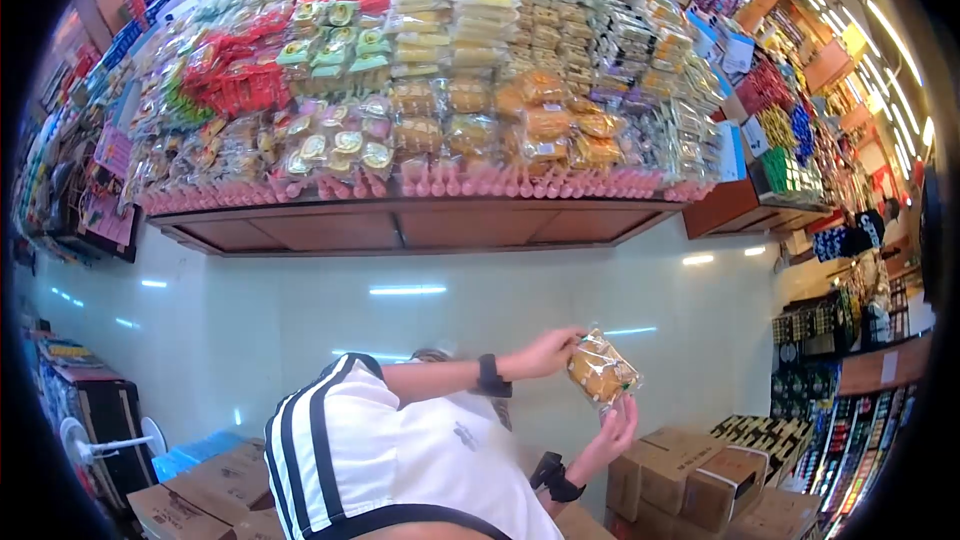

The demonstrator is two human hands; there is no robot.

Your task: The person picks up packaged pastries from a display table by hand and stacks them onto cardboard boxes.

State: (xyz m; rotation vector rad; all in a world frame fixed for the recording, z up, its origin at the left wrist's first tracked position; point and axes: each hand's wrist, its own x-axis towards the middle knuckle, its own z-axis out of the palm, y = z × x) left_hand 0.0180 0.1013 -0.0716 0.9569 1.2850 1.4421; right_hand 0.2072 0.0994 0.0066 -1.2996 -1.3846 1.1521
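A clear plastic pack of golden-brown bread (603, 370) is held out to the right of my body, above the pale floor. My left hand (550, 351) pinches its upper left edge. At the lower edge, my right hand (617, 432) grips the wrapper with its fingers pointing up. The pack is tilted, and the print on it is too small to read. Each wrist wears a black band.
In front stands a wide wooden display stand (400, 225) heaped with wrapped snacks (480, 30), with pink scoop-like handles (490, 180) along its edge. Cardboard boxes (670, 470) are stacked at lower right, more boxes (215, 490) at lower left beside a white fan (110, 445). Shelves line the right.
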